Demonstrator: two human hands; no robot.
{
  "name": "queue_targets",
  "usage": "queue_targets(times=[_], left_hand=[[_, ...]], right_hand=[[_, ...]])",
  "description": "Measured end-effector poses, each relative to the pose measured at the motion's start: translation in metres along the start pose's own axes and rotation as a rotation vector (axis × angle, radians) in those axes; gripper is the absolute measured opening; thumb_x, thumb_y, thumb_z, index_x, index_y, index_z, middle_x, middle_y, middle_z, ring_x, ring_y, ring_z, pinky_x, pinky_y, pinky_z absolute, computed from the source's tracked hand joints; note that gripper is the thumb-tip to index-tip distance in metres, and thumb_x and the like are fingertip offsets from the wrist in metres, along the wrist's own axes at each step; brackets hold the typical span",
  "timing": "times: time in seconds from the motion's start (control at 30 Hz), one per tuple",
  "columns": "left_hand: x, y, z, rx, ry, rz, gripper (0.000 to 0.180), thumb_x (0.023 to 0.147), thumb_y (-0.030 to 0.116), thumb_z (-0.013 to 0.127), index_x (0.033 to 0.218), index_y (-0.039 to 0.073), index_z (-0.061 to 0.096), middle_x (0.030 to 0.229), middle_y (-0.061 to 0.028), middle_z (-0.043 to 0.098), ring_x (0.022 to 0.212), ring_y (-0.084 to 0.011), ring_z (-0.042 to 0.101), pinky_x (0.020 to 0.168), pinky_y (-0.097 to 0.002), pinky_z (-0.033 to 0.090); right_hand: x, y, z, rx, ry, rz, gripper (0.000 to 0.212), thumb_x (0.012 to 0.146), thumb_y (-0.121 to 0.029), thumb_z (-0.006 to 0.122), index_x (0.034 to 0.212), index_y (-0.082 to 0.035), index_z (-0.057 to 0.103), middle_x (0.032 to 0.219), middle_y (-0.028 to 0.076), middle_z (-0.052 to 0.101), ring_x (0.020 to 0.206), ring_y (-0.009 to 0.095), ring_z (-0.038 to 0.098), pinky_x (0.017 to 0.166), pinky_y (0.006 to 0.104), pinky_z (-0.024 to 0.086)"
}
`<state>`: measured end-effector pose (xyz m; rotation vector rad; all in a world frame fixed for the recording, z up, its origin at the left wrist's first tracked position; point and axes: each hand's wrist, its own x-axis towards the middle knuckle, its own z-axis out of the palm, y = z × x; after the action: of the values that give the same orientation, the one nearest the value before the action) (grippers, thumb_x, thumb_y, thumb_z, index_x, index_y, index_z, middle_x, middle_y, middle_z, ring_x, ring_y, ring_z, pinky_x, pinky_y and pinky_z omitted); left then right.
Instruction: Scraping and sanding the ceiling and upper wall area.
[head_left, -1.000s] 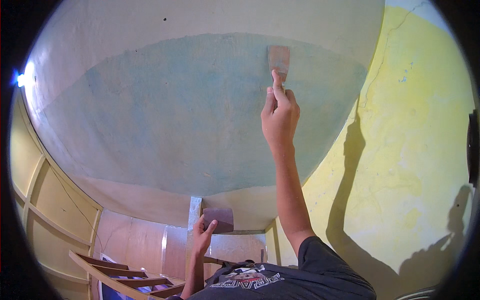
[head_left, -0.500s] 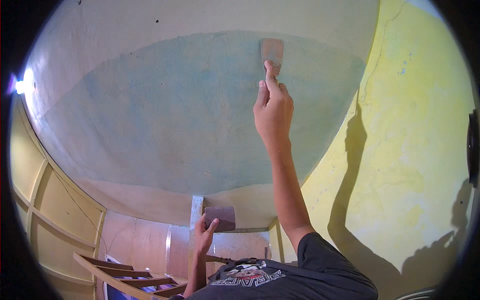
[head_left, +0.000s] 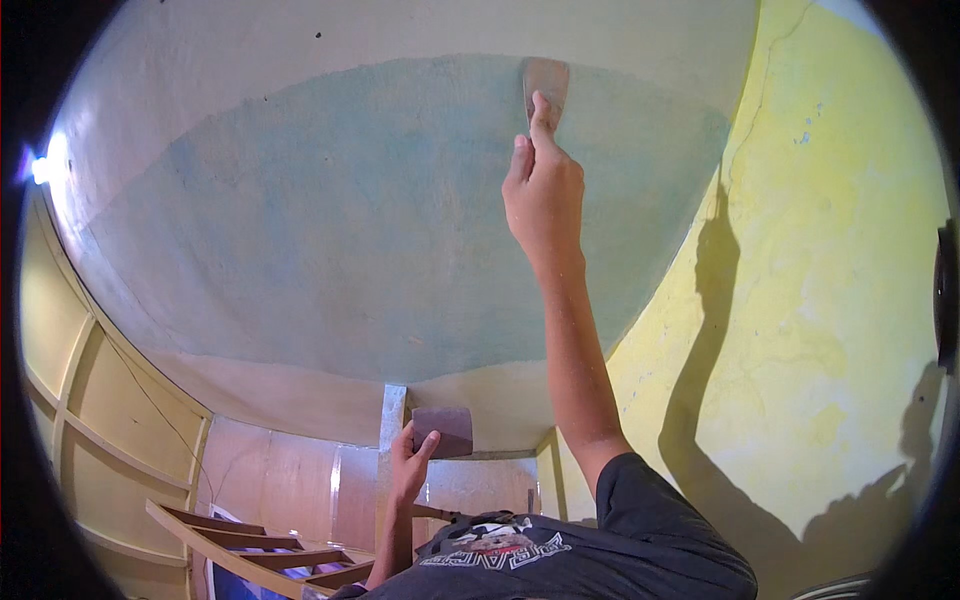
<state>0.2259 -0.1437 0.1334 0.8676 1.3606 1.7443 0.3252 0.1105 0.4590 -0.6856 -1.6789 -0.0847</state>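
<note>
My right hand [head_left: 545, 195] is raised on an outstretched arm, gripping a putty knife [head_left: 546, 80]. Its forefinger lies along the broad, worn, brownish blade. The blade lies over the upper border of a large blue-green patch [head_left: 330, 230] on a pale surface [head_left: 430, 28]; whether it touches cannot be made out. Lower down, my left hand [head_left: 408, 468] pinches a flat, purplish-brown, square piece [head_left: 443, 431] between thumb and fingers. Its exact kind is unclear. A narrow whitish post [head_left: 392, 412] stands just behind this hand.
At the right is a yellow wall [head_left: 820, 260] with a crack, bearing my arm's shadow. A wooden ladder-like frame [head_left: 240, 550] leans at lower left. Cream framed panels [head_left: 130, 430] line the left, with a thin hanging cable [head_left: 150, 385]. A bright lamp [head_left: 42, 171] glows at far left.
My right hand and the putty knife have moved slightly upward, carrying the blade from inside the blue-green patch onto its upper border. My left hand keeps its hold on the square piece.
</note>
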Motion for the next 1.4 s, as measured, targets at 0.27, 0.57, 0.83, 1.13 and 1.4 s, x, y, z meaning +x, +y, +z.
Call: queue_targets(times=[0.27, 0.57, 0.83, 1.13, 1.4], left_hand=[[0.001, 0.001, -0.005, 0.002, -0.016, -0.026, 0.032, 0.098, 0.015, 0.067, 0.125, -0.001, 0.062, 0.115, -0.0048, 0.069, 0.106, -0.0126, 0.061, 0.095, -0.0300, 0.048], [0.006, -0.031, -0.014, 0.078, -0.060, -0.060, 0.028, 0.096, 0.013, 0.070, 0.117, -0.002, 0.061, 0.106, -0.0047, 0.069, 0.096, -0.0102, 0.061, 0.086, -0.0282, 0.050], [-0.004, -0.060, 0.002, 0.366, -0.198, -0.074, 0.039, 0.091, 0.022, 0.074, 0.116, -0.003, 0.058, 0.095, -0.0162, 0.070, 0.084, -0.0223, 0.066, 0.078, -0.0368, 0.053], [-0.015, -0.038, 0.007, 0.681, -0.032, 0.243, 0.037, 0.090, 0.017, 0.074, 0.118, -0.001, 0.058, 0.100, -0.0197, 0.068, 0.088, -0.0330, 0.067, 0.076, -0.0413, 0.053], [-0.005, -0.106, -0.013, 0.085, -0.495, -0.202, 0.043, 0.098, 0.009, 0.060, 0.136, 0.005, 0.040, 0.114, -0.0120, 0.066, 0.096, -0.0201, 0.065, 0.081, -0.0336, 0.051]], right_hand=[[-0.117, -0.008, -0.017, 0.651, -0.271, 0.419, 0.059, 0.094, -0.020, 0.071, 0.142, 0.005, 0.049, 0.073, 0.009, 0.066, 0.058, 0.011, 0.060, 0.049, 0.0281, 0.047], [-0.350, 0.030, -0.012, 0.555, -0.658, 1.003, 0.037, 0.085, -0.034, 0.081, 0.072, -0.001, 0.069, 0.067, 0.001, 0.064, 0.054, 0.010, 0.056, 0.054, 0.0275, 0.045], [-0.417, 0.007, -0.029, 0.956, -0.635, 1.625, 0.025, 0.086, -0.032, 0.081, 0.089, -0.008, 0.074, 0.081, 0.001, 0.070, 0.074, 0.011, 0.065, 0.070, 0.0262, 0.048], [-0.440, 0.008, -0.022, 0.487, -0.475, 1.206, 0.036, 0.085, -0.036, 0.081, 0.078, -0.002, 0.076, 0.067, -0.001, 0.066, 0.060, 0.007, 0.056, 0.056, 0.0270, 0.042], [-0.457, -0.014, -0.021, 0.571, -0.513, 1.181, 0.042, 0.093, -0.041, 0.074, 0.097, 0.001, 0.076, 0.067, 0.001, 0.066, 0.063, 0.008, 0.059, 0.055, 0.0274, 0.045]])
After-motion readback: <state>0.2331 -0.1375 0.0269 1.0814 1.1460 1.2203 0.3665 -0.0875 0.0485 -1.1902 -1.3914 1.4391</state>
